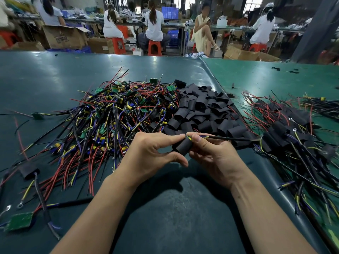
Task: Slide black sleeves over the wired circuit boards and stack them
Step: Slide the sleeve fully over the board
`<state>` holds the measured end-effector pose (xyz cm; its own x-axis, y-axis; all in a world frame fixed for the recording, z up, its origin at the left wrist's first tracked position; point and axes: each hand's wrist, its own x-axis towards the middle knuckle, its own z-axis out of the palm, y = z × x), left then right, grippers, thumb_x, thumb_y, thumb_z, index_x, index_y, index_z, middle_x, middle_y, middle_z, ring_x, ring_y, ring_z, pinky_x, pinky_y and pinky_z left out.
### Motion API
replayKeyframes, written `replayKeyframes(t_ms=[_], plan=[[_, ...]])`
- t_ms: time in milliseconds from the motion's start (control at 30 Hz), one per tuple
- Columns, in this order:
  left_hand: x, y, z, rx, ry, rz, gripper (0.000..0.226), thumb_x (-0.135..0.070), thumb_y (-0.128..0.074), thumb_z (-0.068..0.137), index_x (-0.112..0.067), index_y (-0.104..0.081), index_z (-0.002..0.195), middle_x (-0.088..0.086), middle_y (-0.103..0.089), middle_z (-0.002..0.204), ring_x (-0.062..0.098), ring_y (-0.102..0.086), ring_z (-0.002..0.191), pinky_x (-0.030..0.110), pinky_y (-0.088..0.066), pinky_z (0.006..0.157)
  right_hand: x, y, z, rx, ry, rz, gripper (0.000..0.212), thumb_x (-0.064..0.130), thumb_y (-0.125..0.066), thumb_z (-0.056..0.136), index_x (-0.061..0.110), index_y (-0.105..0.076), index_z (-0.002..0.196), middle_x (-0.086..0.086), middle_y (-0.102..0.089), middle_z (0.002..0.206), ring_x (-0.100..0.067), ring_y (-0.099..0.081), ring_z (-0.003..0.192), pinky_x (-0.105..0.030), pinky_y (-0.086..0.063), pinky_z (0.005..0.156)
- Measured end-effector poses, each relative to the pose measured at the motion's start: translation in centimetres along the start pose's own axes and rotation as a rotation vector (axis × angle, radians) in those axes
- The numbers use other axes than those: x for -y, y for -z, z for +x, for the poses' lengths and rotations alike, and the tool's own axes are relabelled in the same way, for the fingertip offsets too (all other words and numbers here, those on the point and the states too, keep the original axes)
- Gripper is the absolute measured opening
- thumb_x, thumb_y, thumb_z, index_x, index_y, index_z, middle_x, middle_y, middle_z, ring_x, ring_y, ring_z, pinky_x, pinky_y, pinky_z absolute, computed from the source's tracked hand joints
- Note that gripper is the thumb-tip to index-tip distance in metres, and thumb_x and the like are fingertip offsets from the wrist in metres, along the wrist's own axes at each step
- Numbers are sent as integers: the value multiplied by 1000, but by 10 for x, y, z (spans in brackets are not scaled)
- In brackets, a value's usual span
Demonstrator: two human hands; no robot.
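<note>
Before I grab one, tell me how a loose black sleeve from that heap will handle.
Probably very light: the sleeves lie heaped loosely. Likely soft and squashable, since several look flattened or creased. The rounder ones may roll on the smooth mat.

Bare green mat (179, 213) lies open between the forearms and toward the near edge, and a wide bare stretch runs along the far side beyond the heaps. Ahead of the hands, the wire pile (113, 114) blocks the middle and left, its red leads fanning down toward the near left. The sleeve heap (201, 110) touches the pile's right side, just past the fingers. Right of the mat's raised edge (227, 99), the finished stack (293, 132) covers the table, its wires trailing toward the near right.
</note>
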<state>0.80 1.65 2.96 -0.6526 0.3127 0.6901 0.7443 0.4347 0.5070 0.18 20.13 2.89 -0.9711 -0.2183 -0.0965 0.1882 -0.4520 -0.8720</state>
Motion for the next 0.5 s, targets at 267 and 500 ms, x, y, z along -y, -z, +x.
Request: replayKeyframes(t_ms=[267, 500], plan=[[-1, 1, -1, 68, 36, 0, 52, -30, -89, 62, -15, -74, 109, 0, -77, 86, 17, -68, 67, 34, -55, 63, -5, 0, 1, 23, 17, -8, 22, 13, -70, 71, 1, -74, 89, -13, -74, 88, -17, -70, 78, -24, -57, 66], [-3, 2, 1, 81, 67, 15, 48, -26, -92, 59, -14, -77, 103, 1, -76, 81, 14, -66, 62, 25, -52, 61, -8, -1, 1, 55, 39, -7, 22, 13, -69, 75, -1, -75, 91, -21, -73, 97, -27, -73, 89, -30, -59, 70]])
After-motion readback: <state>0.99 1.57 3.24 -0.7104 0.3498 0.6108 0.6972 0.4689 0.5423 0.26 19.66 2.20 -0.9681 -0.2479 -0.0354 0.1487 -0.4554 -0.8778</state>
